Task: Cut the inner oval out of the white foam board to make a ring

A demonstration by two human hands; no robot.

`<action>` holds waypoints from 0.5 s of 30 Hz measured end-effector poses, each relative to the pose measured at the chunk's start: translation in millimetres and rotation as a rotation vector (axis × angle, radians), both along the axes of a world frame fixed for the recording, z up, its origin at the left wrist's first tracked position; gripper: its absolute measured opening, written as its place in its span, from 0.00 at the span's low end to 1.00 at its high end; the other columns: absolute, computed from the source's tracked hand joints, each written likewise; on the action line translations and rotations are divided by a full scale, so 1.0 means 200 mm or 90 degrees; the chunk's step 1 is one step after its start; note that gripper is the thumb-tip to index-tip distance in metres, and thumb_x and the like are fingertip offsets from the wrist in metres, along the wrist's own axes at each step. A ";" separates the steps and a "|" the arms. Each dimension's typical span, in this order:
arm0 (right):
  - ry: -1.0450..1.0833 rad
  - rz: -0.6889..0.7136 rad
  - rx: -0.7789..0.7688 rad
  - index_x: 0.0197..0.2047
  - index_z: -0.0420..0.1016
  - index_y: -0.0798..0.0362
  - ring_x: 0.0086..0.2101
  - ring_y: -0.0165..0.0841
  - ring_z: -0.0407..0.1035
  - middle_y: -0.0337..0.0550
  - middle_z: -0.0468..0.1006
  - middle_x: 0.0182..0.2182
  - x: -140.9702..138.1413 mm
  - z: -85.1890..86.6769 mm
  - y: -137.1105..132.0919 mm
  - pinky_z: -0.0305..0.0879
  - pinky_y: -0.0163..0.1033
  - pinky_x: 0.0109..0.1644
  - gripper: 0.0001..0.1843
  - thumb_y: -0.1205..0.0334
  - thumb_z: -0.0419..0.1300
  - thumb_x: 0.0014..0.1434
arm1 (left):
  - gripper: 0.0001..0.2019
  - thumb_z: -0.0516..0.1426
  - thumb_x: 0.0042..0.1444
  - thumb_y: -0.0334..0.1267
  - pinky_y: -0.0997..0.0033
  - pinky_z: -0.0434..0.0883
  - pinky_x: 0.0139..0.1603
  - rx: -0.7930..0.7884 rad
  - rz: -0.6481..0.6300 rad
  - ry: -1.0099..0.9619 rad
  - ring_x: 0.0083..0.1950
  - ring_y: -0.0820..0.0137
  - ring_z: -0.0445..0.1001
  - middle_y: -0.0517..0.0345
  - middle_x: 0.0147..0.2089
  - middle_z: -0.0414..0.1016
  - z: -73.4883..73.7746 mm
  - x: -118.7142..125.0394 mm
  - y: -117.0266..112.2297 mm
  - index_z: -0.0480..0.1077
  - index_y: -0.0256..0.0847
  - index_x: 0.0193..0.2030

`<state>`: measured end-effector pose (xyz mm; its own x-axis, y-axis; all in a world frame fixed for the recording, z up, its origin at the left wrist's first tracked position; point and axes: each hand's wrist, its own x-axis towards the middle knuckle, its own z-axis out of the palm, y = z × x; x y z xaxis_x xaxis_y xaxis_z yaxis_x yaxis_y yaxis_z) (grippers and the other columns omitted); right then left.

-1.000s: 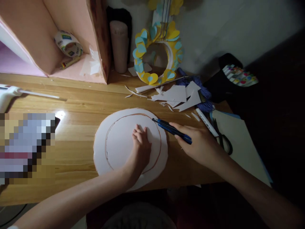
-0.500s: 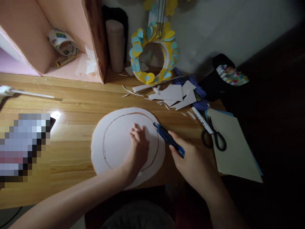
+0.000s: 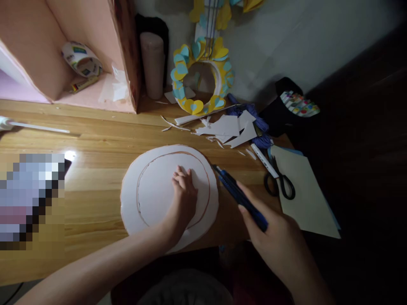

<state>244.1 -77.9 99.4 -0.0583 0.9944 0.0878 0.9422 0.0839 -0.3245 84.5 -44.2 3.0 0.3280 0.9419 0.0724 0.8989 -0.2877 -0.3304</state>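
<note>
A round white board (image 3: 130,186) lies on the wooden desk, an inner ring marked or cut into its face in a brownish line. My left hand (image 3: 185,190) rests on the middle of the board, fingers apart and pressing down, holding nothing. In my right hand (image 3: 273,237) is a blue utility knife (image 3: 243,197), gripped along its handle. Its tip is near the board's right edge, pointing up and left; it looks off the ring line. Whether the tip touches anything, I cannot tell.
Behind the board lie white paper scraps (image 3: 222,127) and purple yarn (image 3: 257,118). Scissors (image 3: 280,182) rest on pale paper sheets (image 3: 308,190) at the right. A heart-covered wreath (image 3: 192,106) leans at the back. To the left are a blurred screen (image 3: 28,195) and a pink shelf (image 3: 92,25).
My right hand has drawn the knife away from the ring line, right and slightly down, past the board's edge. My left hand stays on the board. The view has shifted slightly.
</note>
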 end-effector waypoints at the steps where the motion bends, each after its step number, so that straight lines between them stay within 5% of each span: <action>1: 0.008 -0.004 0.018 0.60 0.66 0.43 0.44 0.37 0.75 0.40 0.78 0.48 0.01 0.02 0.00 0.72 0.35 0.41 0.25 0.63 0.54 0.60 | 0.28 0.50 0.59 0.31 0.51 0.66 0.53 0.000 0.001 -0.003 0.55 0.47 0.69 0.16 0.60 0.60 0.01 0.00 0.00 0.53 0.13 0.63; 15: 0.003 0.031 -0.051 0.59 0.68 0.45 0.37 0.35 0.77 0.40 0.82 0.39 0.00 -0.10 0.14 0.71 0.33 0.36 0.24 0.65 0.54 0.58 | 0.26 0.45 0.63 0.32 0.52 0.67 0.53 0.004 0.003 -0.026 0.56 0.49 0.69 0.18 0.60 0.60 0.00 -0.01 0.00 0.53 0.15 0.64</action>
<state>244.1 -50.0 80.0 -0.1063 0.9943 0.0088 0.9359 0.1030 -0.3369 83.4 -43.8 2.5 0.3197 0.9431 0.0915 0.9130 -0.2808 -0.2958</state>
